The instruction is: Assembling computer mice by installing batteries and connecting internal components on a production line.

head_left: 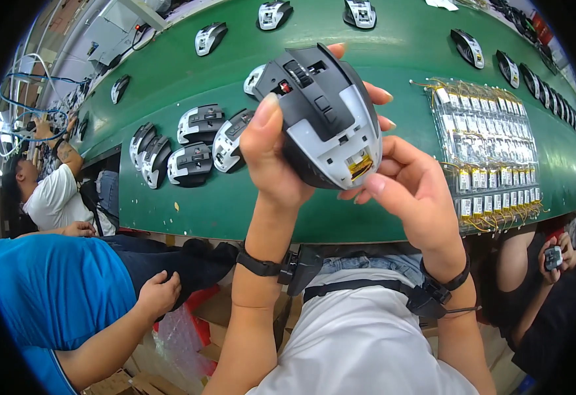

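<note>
A partly assembled computer mouse [330,115], with a black and grey shell, is held up above the table. My left hand [268,148] grips it, thumb on the near side and fingertips showing past the far side. At the mouse's lower end, an opening in the white inner panel shows a small battery [359,164] with yellow tape. My right hand [416,191] has its thumb and fingertips closed at that lower edge, beside the opening. Whether a wire lies between those fingertips is too small to tell.
Several more open mice [192,163] lie on the green table [248,214] to the left, others farther back. On the right, clear trays [488,141] hold rows of wired batteries. A person in blue [57,289] sits close on my left; another person's hand [567,253] is at the right.
</note>
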Tool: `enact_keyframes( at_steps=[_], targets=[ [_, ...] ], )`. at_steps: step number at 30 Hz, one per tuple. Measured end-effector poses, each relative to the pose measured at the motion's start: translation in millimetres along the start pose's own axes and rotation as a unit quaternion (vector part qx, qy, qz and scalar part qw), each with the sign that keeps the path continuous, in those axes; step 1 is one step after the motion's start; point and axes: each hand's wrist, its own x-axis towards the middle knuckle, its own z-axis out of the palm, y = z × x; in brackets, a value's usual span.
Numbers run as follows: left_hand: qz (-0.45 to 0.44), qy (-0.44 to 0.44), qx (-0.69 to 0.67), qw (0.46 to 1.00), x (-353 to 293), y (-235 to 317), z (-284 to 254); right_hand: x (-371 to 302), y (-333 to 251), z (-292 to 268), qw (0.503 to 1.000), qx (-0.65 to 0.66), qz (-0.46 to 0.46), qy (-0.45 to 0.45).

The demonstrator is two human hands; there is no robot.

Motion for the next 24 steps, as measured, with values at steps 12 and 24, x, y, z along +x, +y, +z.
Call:
enact_keyframes(
  at_steps=[12,24],
  targets=[
    [-0.059,0.133,0.018,0.989,-5.3,-30.7,3.0,2.3,12.4,-20.5,0.997,-0.031,0.069,0.022],
    [-0.104,0.169,0.183,0.963,-36.9,-45.0,6.5,43.5,-27.6,-43.0,0.847,-0.510,-0.146,-0.043]
  ],
)
